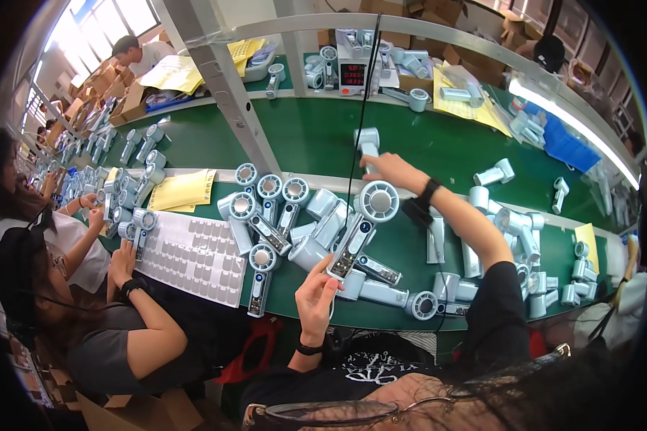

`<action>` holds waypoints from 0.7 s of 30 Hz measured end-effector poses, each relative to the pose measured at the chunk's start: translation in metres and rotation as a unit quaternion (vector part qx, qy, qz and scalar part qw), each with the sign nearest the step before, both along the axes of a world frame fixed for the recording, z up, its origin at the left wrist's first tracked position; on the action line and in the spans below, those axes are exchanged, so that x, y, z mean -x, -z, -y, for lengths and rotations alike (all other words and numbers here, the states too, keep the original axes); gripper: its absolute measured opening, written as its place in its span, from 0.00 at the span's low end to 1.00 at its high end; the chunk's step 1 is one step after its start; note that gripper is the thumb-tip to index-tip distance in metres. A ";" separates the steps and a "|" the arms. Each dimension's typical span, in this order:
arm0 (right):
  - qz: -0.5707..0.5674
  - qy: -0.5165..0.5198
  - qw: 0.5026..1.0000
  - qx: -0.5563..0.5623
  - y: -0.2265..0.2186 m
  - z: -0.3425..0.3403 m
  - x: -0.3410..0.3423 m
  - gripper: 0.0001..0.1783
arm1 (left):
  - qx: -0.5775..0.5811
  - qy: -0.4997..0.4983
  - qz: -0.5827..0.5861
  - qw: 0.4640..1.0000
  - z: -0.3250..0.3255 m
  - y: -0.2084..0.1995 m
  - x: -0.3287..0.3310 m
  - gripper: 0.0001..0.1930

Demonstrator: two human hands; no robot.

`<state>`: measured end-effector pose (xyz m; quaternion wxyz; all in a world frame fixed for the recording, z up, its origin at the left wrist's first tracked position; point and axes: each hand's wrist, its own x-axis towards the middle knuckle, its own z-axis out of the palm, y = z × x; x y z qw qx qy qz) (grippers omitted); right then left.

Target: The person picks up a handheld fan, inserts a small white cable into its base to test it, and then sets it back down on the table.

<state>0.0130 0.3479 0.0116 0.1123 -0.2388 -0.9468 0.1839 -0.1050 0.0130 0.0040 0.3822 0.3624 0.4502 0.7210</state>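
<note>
My left hand (316,300) is closed on the lower end of a light-blue handheld fan (366,219). Its round grille points up, and the handle's open lower part bares a circuit board. My right hand (395,174) stretches across to the far green surface, fingers bent at the handle end of another handheld fan (367,138). That fan's handle partly disappears behind the fingers. Close to my left hand, several similar fans (269,188) lie in a heap, some with open handles. A thin black cable (363,100) hangs down in front of the far fan.
A metal post (226,86) and rail stand beyond the heap. More fans (514,230) crowd the right side. A white tray (194,248) of grey pieces lies left, beside two co-workers. A power supply with red digits (354,77) and a blue bin (568,144) stand farther back.
</note>
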 end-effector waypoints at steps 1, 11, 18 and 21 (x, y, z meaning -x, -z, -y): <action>0.015 -0.013 1.000 0.010 -0.006 0.015 -0.008 0.17 | 0.001 0.000 0.002 1.000 0.002 0.000 0.002 0.10; 0.039 -0.053 0.995 -0.081 -0.002 0.149 -0.110 0.29 | -0.057 0.105 0.001 0.993 0.008 -0.008 -0.005 0.09; -0.218 -0.008 0.976 -0.019 -0.114 0.193 -0.142 0.43 | -0.049 0.181 -0.035 0.982 0.014 -0.017 -0.027 0.11; -0.293 -0.128 0.947 0.029 -0.112 0.195 -0.162 0.51 | -0.031 0.241 -0.039 0.969 0.009 -0.027 -0.040 0.11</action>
